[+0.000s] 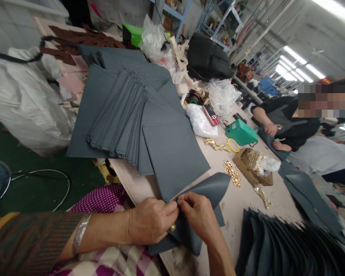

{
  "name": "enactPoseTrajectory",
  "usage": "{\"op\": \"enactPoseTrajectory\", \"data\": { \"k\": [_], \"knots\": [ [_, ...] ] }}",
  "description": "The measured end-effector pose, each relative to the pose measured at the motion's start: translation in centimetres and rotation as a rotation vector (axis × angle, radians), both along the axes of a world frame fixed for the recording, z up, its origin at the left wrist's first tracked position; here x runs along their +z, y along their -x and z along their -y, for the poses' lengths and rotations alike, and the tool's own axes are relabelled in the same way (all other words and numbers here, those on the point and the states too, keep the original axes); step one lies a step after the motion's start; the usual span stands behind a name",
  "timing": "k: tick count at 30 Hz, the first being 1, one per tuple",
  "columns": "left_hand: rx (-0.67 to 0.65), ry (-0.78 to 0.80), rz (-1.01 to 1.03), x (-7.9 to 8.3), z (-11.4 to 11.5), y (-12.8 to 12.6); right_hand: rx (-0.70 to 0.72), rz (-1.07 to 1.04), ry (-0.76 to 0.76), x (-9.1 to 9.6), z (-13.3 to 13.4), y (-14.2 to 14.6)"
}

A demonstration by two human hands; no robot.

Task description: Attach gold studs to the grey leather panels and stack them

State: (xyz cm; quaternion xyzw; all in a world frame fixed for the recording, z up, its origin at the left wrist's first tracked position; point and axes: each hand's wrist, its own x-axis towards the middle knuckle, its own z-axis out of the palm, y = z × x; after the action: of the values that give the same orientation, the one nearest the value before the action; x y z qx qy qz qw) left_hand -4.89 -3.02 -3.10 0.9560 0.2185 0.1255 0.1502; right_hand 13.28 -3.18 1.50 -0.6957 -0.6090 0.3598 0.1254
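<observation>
Close together, two hands, the left hand (pixel 153 220) and the right hand (pixel 199 214), pinch the edge of one curled grey panel (pixel 215 188) at the near side of a worktable (pixel 212 158). One fanned stack (pixel 117 115) lies beyond, another stack (pixel 290 245) to the right. One loose gold pile (pixel 232 173) sits near one yellow ring (pixel 233 145). One cardboard box (pixel 247 172) holds gold pieces (pixel 253 159) and clear plastic (pixel 270 164).

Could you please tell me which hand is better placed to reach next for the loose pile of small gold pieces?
Probably the right hand: it is nearer the gold pieces, with the left hand on its far side. Both pinch at the dark sheet, though.
</observation>
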Motion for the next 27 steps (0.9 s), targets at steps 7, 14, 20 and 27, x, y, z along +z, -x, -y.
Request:
{"op": "enactPoseTrajectory", "data": {
  "k": [7,14,20,27],
  "knots": [
    [-0.005,0.030,0.000,0.0,-0.1,0.1,-0.022,-0.032,0.094,-0.3,-0.5,-0.3],
    [-0.017,0.062,0.022,-0.1,-0.1,0.1,-0.073,0.021,0.152,0.0,-1.0,0.0],
    [-0.036,0.152,0.019,0.0,-0.2,0.1,-0.103,-0.007,0.226,-0.3,-2.1,-0.6],
    [0.094,0.083,0.192,-2.7,0.4,0.2,-0.146,0.039,0.337,0.8,-3.4,0.1]
  ]
}}
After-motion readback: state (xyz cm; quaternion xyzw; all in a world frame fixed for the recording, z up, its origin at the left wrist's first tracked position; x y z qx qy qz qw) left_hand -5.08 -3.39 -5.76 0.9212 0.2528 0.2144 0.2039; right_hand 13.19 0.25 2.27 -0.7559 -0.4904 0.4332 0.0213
